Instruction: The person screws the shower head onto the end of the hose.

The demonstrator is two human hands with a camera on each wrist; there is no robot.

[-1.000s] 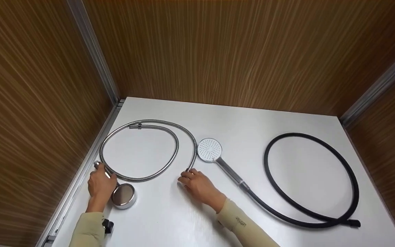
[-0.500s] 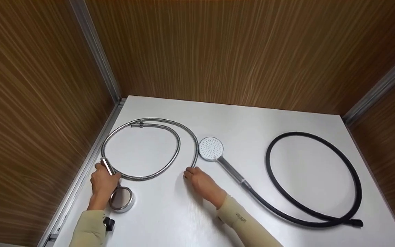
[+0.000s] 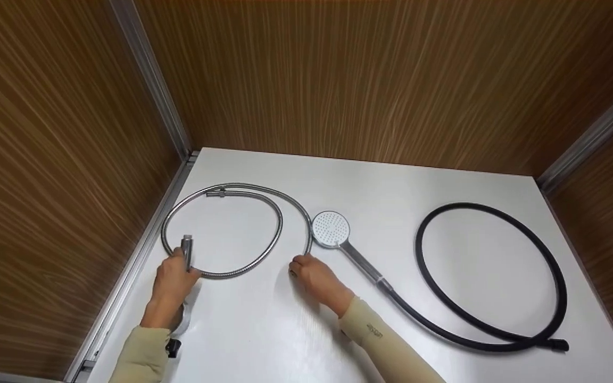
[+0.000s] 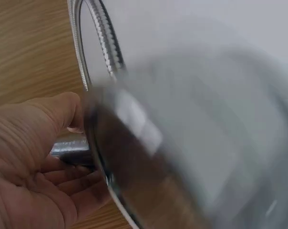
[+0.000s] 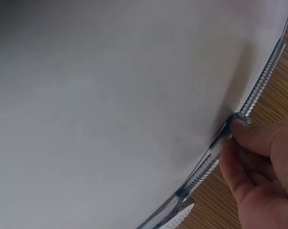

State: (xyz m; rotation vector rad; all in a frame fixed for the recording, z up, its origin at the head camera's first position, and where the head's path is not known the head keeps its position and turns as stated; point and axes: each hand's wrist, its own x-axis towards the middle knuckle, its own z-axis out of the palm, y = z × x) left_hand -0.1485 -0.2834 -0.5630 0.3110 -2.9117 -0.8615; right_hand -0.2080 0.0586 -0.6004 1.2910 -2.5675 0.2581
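Note:
My left hand (image 3: 172,282) grips a chrome shower head (image 3: 187,252) by its handle, the bare end pointing up and away. Its round head is mostly behind my wrist in the head view; in the left wrist view the blurred shower head (image 4: 201,133) fills much of the frame. My right hand (image 3: 318,279) pinches one end of a silver metal shower hose (image 3: 242,185) at its fitting. That hose lies coiled on the white table, its other end at the back of the loop. In the right wrist view, thumb and fingers hold the ribbed hose (image 5: 263,78) near the end.
A second shower head (image 3: 331,230) with a white face lies right of the metal hose, close against it. Its handle joins a black hose (image 3: 419,247) looped on the right. Wood-grain panels (image 3: 338,80) wall in the white table (image 3: 370,186) on the left, back and right.
My left hand has lifted and turned the shower head, moving slightly right, so the handle's end now points upward. My right hand keeps its pinch on the hose end, shifted slightly right.

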